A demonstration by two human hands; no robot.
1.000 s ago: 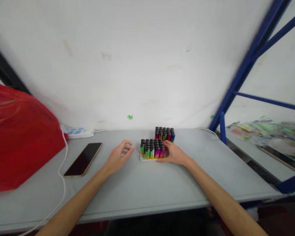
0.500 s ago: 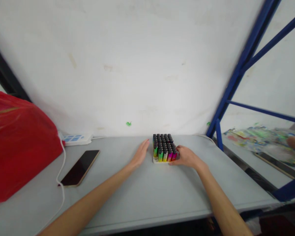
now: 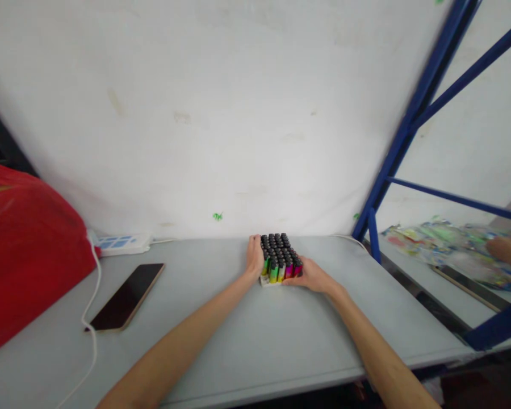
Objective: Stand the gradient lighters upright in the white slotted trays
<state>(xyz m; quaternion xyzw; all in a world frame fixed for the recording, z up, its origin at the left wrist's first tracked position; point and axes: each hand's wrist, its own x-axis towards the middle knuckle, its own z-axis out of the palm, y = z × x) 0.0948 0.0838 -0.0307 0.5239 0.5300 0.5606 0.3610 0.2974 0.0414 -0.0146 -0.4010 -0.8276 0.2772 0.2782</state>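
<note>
A block of upright lighters [image 3: 281,255] with black tops and green, yellow, white, pink and purple bodies stands in a pale tray [image 3: 269,282] on the grey table. Along its left side lies my left hand [image 3: 254,257], fingers pressed against the outer lighters. My right hand [image 3: 313,275] grips the near right corner, thumb at the front and the other fingers behind the block. Between them, both hands clasp the tray of lighters; some fingertips are hidden.
At left are a red bag [image 3: 29,250], a white power strip [image 3: 125,243], a white cable [image 3: 94,284] and a phone [image 3: 128,295]. A blue metal frame [image 3: 383,182] stands at right; beyond it are plastic packets [image 3: 447,244], another phone [image 3: 470,288] and another person's hand [image 3: 509,253].
My left hand has moved right, from apart to touching the left side of the lighters. My right hand keeps its grip; the block is now turned slightly.
</note>
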